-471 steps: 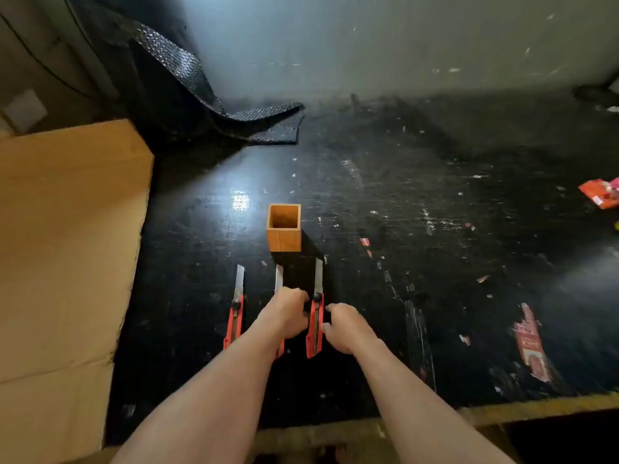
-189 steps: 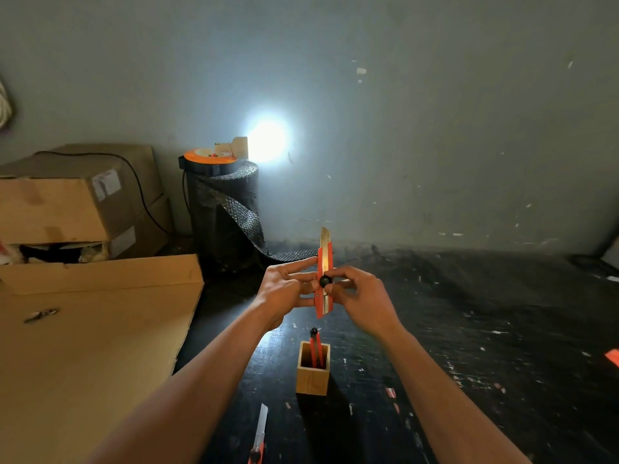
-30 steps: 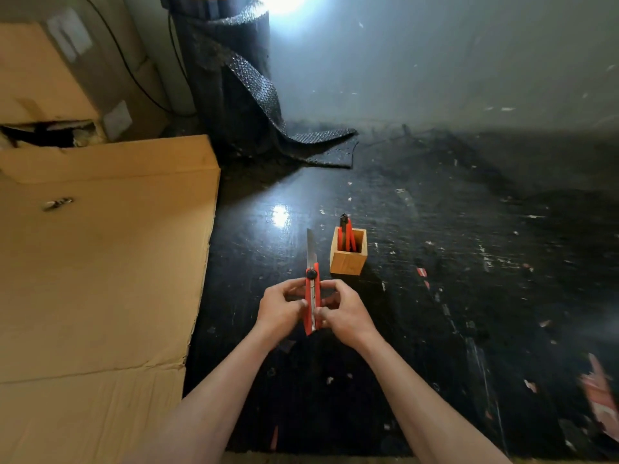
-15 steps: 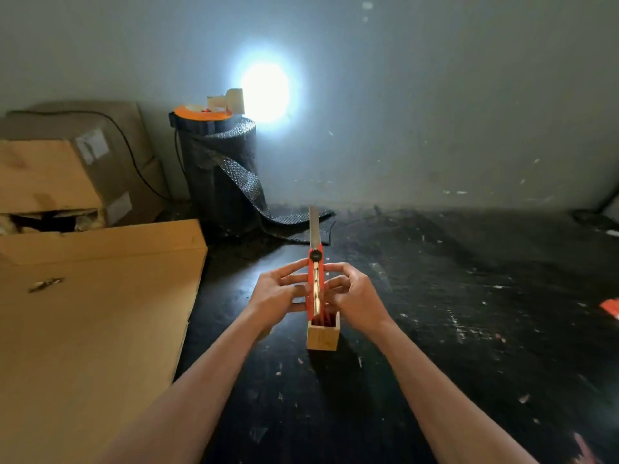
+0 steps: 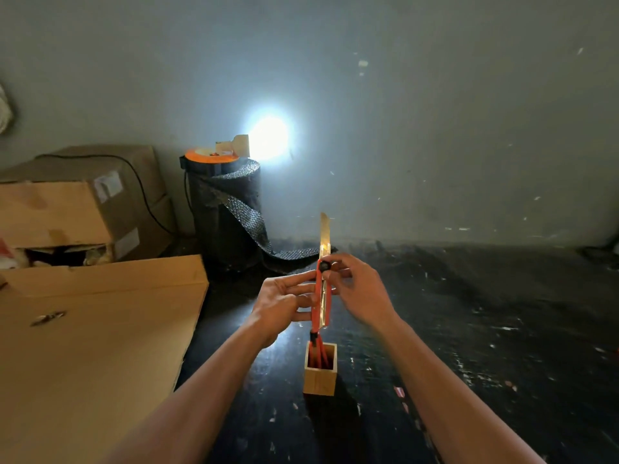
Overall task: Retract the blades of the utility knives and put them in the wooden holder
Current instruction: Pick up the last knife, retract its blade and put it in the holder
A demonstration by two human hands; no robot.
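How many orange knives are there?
3: one knife held upright in both hands, blade out; two knives standing in the wooden holder, overlapping, so another may be hidden.

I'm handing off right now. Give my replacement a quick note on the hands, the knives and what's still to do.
Left hand: grips the orange handle of the utility knife, held upright above the table.
Right hand: fingers at the black slider knob; blade out.
Wooden holder: on the black table just below the knife, with orange knives already inside.
Left: retract this blade, drop the knife in the holder.
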